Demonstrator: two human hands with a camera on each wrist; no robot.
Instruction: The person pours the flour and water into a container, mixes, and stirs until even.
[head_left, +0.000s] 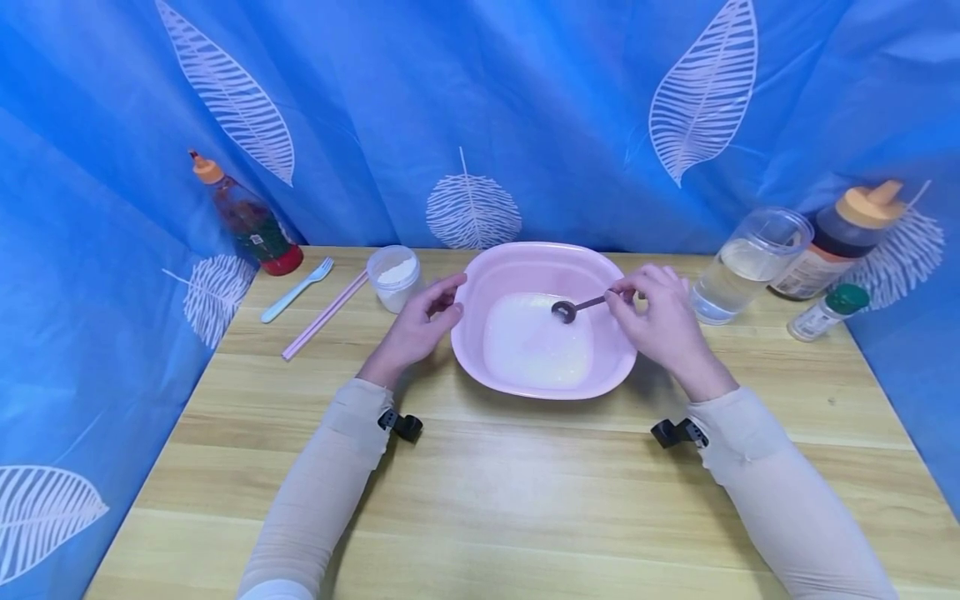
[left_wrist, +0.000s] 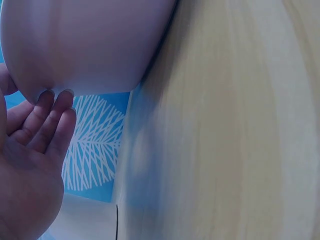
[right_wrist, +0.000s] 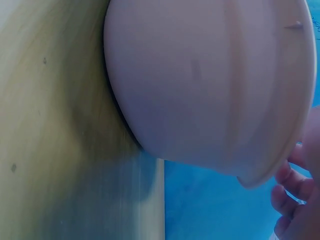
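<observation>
Basin (head_left: pixel 543 257): between left hand (head_left: pixel 420 325), fingers lightly gripping its rim, and right hand (head_left: pixel 662 321), fingers pinching the spoon (head_left: pixel 591 302).
Stirring: seemingly the step; brace the rim, spoon low, strokes slow.
Left of left fingers: one red bottle (head_left: pixel 251 221), one fork (head_left: pixel 298 290), two chopsticks (head_left: pixel 326 315), one tub (head_left: pixel 396 297).
Between fingers: one basin, one spoon.
Right of right fingers: one cup (head_left: pixel 731 287), one dark bottle (head_left: pixel 832 242), one shaker (head_left: pixel 821 317).
</observation>
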